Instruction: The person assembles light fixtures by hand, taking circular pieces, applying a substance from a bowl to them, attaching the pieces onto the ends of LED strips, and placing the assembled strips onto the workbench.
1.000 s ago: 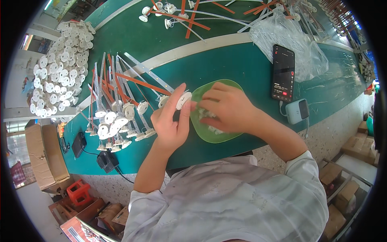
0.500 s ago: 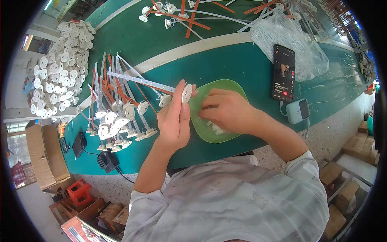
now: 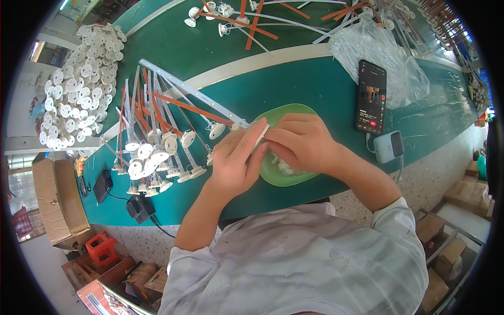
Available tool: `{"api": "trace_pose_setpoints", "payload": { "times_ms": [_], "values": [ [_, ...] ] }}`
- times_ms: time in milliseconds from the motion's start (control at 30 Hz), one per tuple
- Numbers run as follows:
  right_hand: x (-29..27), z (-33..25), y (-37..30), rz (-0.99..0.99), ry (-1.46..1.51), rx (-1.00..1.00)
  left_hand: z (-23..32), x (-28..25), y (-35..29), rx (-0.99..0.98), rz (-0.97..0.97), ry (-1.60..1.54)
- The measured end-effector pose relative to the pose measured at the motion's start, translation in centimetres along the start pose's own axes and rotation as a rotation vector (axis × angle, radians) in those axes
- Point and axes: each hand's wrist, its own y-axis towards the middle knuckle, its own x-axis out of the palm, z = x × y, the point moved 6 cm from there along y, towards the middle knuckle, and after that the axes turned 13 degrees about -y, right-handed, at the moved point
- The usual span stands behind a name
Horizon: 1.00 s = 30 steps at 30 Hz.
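My left hand [image 3: 233, 160] grips a white round lamp base [image 3: 263, 133], seen nearly edge-on between thumb and fingers. From it a white LED strip [image 3: 190, 90] with an orange-brown strip beside it reaches out to the upper left. My right hand [image 3: 310, 144] is closed in a pinch against the base's right side; anything within its fingertips is hidden. Beneath both hands stands a green bowl [image 3: 286, 182] with small white pieces [image 3: 284, 166] in it. Left of my left hand lies a bunch of similar strip-and-base assemblies [image 3: 149, 152].
White round bases [image 3: 79, 94] form a large heap at the far left. To the right lie a phone [image 3: 371, 97], a light-blue power bank [image 3: 388, 147] and a clear plastic bag [image 3: 386, 58]. More strips [image 3: 257, 26] lie at the back. A black adapter [image 3: 140, 209] sits near the front edge.
My right hand has risen out of the bowl to meet the base. My left hand has moved right, turning the base edge-on, and the strip now slants more steeply.
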Motion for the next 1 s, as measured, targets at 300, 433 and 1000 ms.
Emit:
{"api": "trace_pose_setpoints", "payload": {
  "times_ms": [300, 433, 1000],
  "values": [
    [-0.7, -0.2, 0.1, 0.099, -0.011, -0.014, -0.1, -1.0, -0.1, -0.054, 0.146, -0.085],
    [-0.9, -0.1, 0.2, 0.083, 0.001, -0.001, -0.5, -1.3, -0.2, -0.099, 0.151, -0.139],
    [-1.2, -0.1, 0.5, 0.093, 0.068, 0.01, -1.0, -1.4, -0.9, -0.098, 0.224, -0.154]
  ]
}}
